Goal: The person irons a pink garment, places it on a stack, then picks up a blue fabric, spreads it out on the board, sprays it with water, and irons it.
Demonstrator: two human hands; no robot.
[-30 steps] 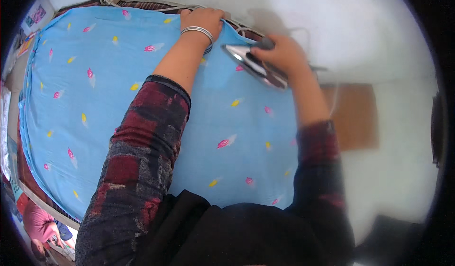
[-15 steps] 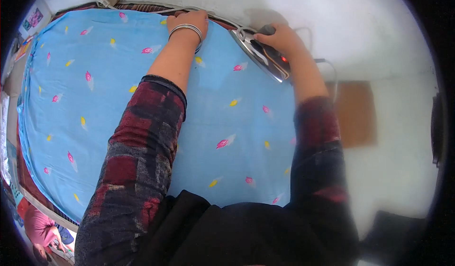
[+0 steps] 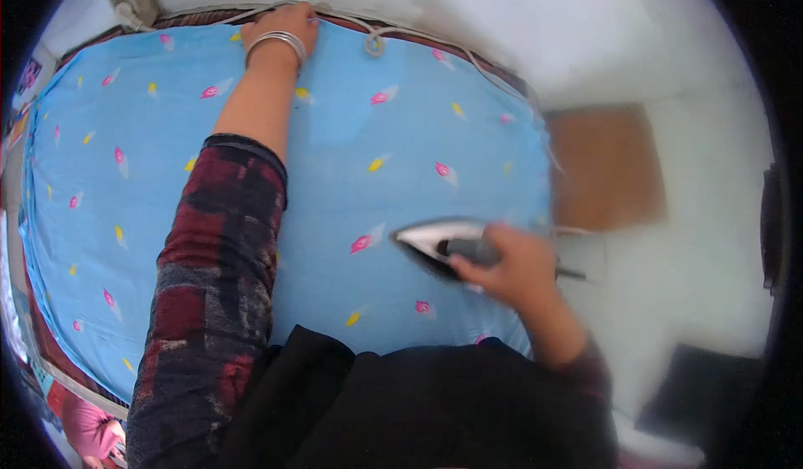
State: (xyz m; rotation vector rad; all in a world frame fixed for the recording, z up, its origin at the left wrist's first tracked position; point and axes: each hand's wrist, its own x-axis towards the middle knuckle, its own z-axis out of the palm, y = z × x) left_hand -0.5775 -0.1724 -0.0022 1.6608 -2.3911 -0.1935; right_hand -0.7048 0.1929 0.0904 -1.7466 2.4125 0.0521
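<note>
A light blue cloth [image 3: 326, 160] with pink and yellow feather-like prints lies spread over a raised surface. At its far edge my left hand [image 3: 283, 33], wearing bangles at the wrist, is closed on the cloth, with the fingertips partly hidden. My right hand [image 3: 520, 268] is wrapped round the dark handle of an electric iron [image 3: 427, 237]. The iron rests on the near right part of the cloth, its pointed tip facing left. Motion blurs the iron and this hand.
A pale cord [image 3: 410, 31] runs along the far edge, with a loop lying on the cloth. A brown square [image 3: 606, 168] and a black item [image 3: 698, 389] are on the right. Another person in a pink top [image 3: 88, 427] is at the lower left.
My right hand has drawn the iron from the far right edge toward me, and its tip has turned left. The cord has shifted with it. My left hand stays at the far edge.
</note>
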